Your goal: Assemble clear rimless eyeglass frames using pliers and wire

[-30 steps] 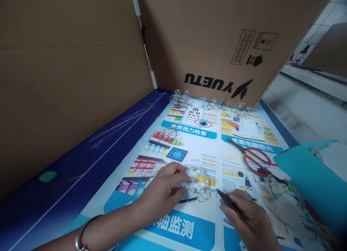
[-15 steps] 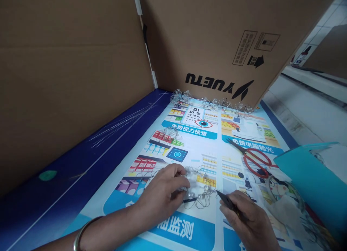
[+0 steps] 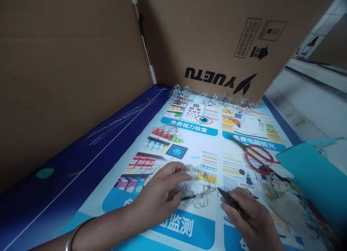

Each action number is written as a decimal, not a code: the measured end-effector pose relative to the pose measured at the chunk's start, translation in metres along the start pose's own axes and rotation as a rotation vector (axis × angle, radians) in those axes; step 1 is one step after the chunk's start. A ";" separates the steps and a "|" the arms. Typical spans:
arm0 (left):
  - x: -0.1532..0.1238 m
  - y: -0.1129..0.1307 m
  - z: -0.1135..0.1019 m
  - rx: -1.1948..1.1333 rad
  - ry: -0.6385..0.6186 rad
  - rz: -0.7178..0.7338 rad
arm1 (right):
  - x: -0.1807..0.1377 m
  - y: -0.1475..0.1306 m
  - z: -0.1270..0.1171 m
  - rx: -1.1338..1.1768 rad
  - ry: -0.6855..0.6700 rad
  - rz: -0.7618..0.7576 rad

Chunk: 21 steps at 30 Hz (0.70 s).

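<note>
A loose ring of thin wire with clear beads, the beaded wire (image 3: 202, 195), lies on the printed sheet in front of me. My left hand (image 3: 165, 189) is at its left side, with bent fingers and thumb holding the edge; part of the wire is hidden beneath them. A short dark strip (image 3: 188, 198) shows beside the thumb. On the right, my right hand (image 3: 249, 215) is closed around a black pointed tool (image 3: 229, 198), perhaps tweezers or slim pliers. Its tip points left at a thin wire end coming off the ring; whether it grips that wire I cannot tell.
Scissors with red handles (image 3: 258, 159) lie to the right, near a teal folder or sheet (image 3: 311, 164) and a roll of clear tape (image 3: 287, 187). More beaded wire (image 3: 217, 99) lines the cardboard wall (image 3: 211, 38). A small wire bundle (image 3: 169, 131) and loose wires (image 3: 121, 121) lie left.
The left index finger has stretched out a little over the ring, and the thumb stands further from it. The right hand and its tool have barely moved. My view has tilted slightly.
</note>
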<state>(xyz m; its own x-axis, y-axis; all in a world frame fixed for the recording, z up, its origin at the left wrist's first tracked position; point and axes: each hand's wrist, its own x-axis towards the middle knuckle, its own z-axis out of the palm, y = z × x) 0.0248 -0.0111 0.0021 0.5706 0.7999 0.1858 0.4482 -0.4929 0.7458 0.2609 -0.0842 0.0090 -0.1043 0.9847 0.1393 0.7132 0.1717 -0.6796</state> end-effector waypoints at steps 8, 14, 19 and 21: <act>-0.021 0.008 -0.013 0.202 0.008 0.217 | -0.001 0.001 0.002 0.002 0.058 0.014; -0.021 0.015 -0.013 0.311 -0.234 0.340 | -0.001 0.000 0.001 -0.012 0.037 0.023; -0.020 0.011 -0.007 0.362 -0.257 0.387 | -0.003 0.001 0.004 0.030 0.058 0.040; -0.020 0.011 -0.005 0.323 -0.197 0.400 | -0.003 0.001 0.004 0.041 0.062 0.038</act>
<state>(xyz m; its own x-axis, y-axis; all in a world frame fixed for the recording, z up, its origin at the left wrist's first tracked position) 0.0148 -0.0313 0.0095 0.8441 0.4645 0.2680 0.3404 -0.8502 0.4016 0.2594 -0.0868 0.0053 -0.0335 0.9872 0.1560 0.6864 0.1362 -0.7143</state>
